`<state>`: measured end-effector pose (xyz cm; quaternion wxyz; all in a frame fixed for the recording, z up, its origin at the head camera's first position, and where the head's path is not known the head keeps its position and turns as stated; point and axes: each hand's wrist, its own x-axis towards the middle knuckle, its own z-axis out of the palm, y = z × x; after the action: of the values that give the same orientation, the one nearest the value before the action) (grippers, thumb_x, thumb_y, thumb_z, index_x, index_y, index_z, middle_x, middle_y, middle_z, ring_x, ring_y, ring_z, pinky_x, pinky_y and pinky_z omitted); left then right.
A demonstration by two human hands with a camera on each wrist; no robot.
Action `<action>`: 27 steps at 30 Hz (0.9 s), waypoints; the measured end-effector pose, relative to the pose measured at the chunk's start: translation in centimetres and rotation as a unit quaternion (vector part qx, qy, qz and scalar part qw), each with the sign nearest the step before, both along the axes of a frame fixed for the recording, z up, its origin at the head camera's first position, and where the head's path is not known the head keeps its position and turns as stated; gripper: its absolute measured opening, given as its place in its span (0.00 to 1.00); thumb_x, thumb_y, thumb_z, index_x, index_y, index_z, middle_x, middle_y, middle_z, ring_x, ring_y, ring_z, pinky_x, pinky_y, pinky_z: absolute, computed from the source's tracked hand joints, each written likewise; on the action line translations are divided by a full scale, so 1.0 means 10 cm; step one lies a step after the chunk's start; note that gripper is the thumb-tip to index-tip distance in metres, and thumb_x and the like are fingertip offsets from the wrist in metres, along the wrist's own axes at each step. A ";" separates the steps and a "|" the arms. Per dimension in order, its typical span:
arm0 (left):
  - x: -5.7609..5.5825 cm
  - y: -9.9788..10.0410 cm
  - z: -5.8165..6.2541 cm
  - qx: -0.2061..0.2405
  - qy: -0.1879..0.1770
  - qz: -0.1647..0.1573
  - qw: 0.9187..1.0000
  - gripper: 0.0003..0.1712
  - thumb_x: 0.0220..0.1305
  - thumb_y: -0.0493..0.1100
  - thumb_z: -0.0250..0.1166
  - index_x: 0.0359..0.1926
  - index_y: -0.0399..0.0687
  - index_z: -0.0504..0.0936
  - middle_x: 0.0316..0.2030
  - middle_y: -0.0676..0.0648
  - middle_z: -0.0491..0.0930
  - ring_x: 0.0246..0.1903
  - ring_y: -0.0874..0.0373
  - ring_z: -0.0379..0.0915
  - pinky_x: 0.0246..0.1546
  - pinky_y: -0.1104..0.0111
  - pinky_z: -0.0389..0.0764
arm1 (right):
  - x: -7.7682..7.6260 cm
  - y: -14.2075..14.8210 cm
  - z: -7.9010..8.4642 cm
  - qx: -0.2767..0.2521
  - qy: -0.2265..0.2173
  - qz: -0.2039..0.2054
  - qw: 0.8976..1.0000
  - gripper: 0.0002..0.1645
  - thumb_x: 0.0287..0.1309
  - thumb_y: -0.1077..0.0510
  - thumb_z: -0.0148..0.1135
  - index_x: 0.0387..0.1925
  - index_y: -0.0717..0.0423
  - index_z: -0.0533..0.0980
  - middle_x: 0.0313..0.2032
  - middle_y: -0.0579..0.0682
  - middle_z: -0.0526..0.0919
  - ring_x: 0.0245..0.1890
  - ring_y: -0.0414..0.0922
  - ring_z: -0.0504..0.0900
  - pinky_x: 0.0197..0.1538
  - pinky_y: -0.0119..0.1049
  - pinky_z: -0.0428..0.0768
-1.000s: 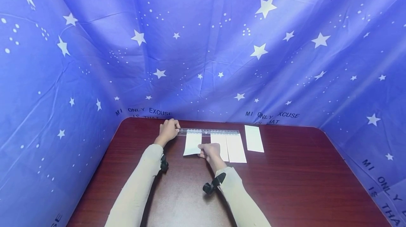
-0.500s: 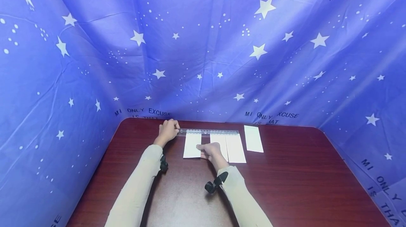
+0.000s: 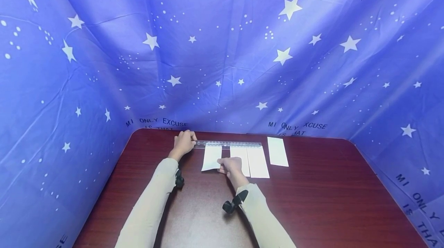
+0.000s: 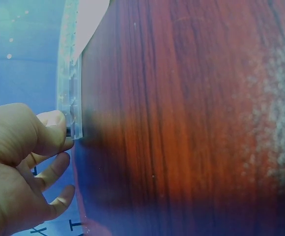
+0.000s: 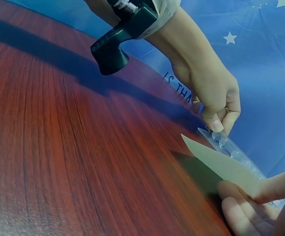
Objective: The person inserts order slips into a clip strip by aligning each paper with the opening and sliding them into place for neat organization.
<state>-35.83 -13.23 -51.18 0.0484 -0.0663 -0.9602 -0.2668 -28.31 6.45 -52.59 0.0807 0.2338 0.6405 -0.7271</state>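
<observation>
A clear plastic ruler (image 3: pixel 239 144) lies crosswise near the table's far edge. At its left end, the left hand (image 3: pixel 184 143) pinches it between thumb and index finger, with the other fingers loosely bent in the left wrist view. A white paper card (image 3: pixel 212 157) sits with its far edge at the ruler. The right hand (image 3: pixel 231 165) pinches this card's right edge between thumb and fingers. In the right wrist view, the card (image 5: pixel 226 160) is tilted, its near corner raised off the wood over a shadow. The right hand partly covers a second white card (image 3: pixel 241 151).
A third card (image 3: pixel 258 162) adjoins the second one along the ruler. Another white card (image 3: pixel 277 151) lies apart to the right. The dark red wooden table (image 3: pixel 329 186) is enclosed by a blue star-patterned curtain (image 3: pixel 222 55) on the back and sides.
The card under the right hand lay flat half a second ago; its near edge is now lifted again, and it has shifted slightly right. The left hand and ruler stay put.
</observation>
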 end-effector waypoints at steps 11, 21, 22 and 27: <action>0.00 -0.01 -0.02 -0.005 0.002 0.000 1.000 0.04 0.59 0.34 0.67 0.30 0.47 0.83 0.41 0.43 0.83 0.51 0.40 0.76 0.52 0.44 0.73 | 0.02 0.02 0.02 0.029 -0.004 0.005 1.000 0.22 0.54 0.69 0.69 0.48 0.77 0.73 0.14 0.44 0.74 0.12 0.33 0.72 0.20 0.25 0.78; 0.00 -0.01 -0.02 -0.004 0.003 -0.002 1.000 0.05 0.59 0.33 0.66 0.29 0.47 0.83 0.41 0.43 0.82 0.51 0.41 0.76 0.52 0.45 0.73 | 0.00 0.03 0.01 0.034 0.002 -0.001 0.999 0.21 0.56 0.70 0.66 0.49 0.79 0.73 0.15 0.44 0.75 0.14 0.35 0.73 0.21 0.26 0.79; 0.00 -0.01 -0.02 -0.003 0.004 -0.002 1.000 0.05 0.59 0.33 0.66 0.29 0.47 0.83 0.41 0.42 0.82 0.51 0.41 0.76 0.52 0.45 0.72 | -0.01 0.03 0.01 0.032 0.002 -0.004 0.999 0.21 0.56 0.71 0.66 0.49 0.79 0.72 0.14 0.44 0.75 0.13 0.35 0.73 0.21 0.26 0.79; -0.01 0.00 -0.01 0.000 0.001 -0.001 1.000 0.05 0.60 0.33 0.66 0.29 0.46 0.82 0.42 0.42 0.82 0.51 0.40 0.75 0.53 0.44 0.72 | -0.02 0.01 0.00 0.011 0.006 -0.024 1.000 0.19 0.55 0.72 0.64 0.47 0.78 0.72 0.12 0.44 0.73 0.11 0.34 0.71 0.18 0.26 0.77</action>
<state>-35.94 -13.27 -51.31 0.0489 -0.0674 -0.9601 -0.2668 -28.48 6.57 -52.63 0.0568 0.2461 0.6433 -0.7228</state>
